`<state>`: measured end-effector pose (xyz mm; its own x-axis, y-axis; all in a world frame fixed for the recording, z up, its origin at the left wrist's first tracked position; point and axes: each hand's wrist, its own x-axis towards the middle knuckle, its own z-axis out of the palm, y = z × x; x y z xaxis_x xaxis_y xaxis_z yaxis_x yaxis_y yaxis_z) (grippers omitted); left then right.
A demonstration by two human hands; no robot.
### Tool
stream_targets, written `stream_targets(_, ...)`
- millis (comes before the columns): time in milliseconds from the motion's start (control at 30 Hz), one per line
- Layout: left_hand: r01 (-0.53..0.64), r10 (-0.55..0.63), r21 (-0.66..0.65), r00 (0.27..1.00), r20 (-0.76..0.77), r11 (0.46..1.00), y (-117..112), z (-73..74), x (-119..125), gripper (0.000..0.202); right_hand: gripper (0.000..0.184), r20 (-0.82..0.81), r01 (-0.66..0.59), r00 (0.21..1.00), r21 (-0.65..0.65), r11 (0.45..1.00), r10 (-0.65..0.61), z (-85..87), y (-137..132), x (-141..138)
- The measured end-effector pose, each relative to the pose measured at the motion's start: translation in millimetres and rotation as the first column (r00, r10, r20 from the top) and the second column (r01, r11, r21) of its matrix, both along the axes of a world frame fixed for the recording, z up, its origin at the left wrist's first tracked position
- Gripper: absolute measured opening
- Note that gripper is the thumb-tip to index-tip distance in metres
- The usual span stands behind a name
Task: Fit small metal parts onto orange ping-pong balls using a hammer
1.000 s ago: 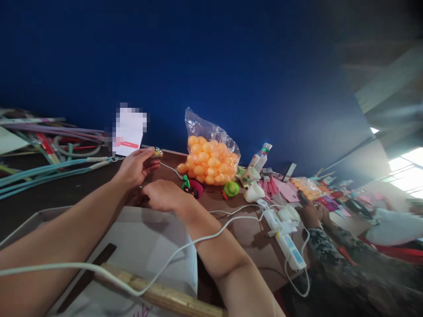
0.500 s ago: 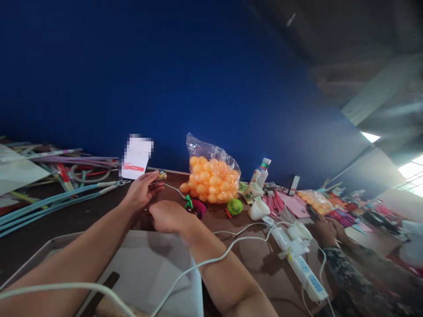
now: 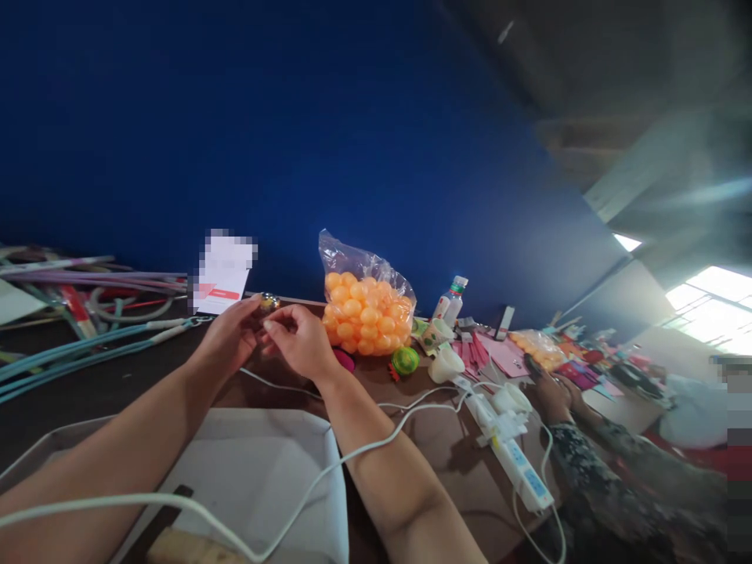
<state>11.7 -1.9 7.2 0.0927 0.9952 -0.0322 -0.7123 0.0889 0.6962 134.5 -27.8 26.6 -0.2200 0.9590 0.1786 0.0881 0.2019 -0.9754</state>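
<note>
My left hand is raised over the brown table, its fingertips pinched on a small round yellowish object. My right hand has come up beside it, fingers curled and pinched close to the same object; whether it grips the object I cannot tell. A thin white wire runs below the hands across the table. Right behind them stands a clear plastic bag of orange balls.
A white power strip with plugs and a white cable lies to the right. Cups, a bottle, a green toy and pink papers sit beyond. Coloured hoops and tubes pile at left. Another person's hand rests at right. A white sheet lies near me.
My right hand has lifted off the table and moved up to meet my left hand at the small object. The view has shifted slightly.
</note>
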Motion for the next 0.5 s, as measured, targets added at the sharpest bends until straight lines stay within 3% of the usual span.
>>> stream_targets(200,0.010,-0.010,0.047,1.000,-0.006,0.999,6.0,-7.4,-0.7,0.016,0.016,-0.314,0.048,0.946,-0.094,0.994,-0.076,8.5,6.3,3.8)
stream_targets(500,0.014,-0.006,0.096,0.996,-0.091,0.995,-2.6,-1.0,3.8,0.024,0.017,-0.464,-0.022,0.878,-0.291,0.957,-0.121,11.3,8.2,7.8)
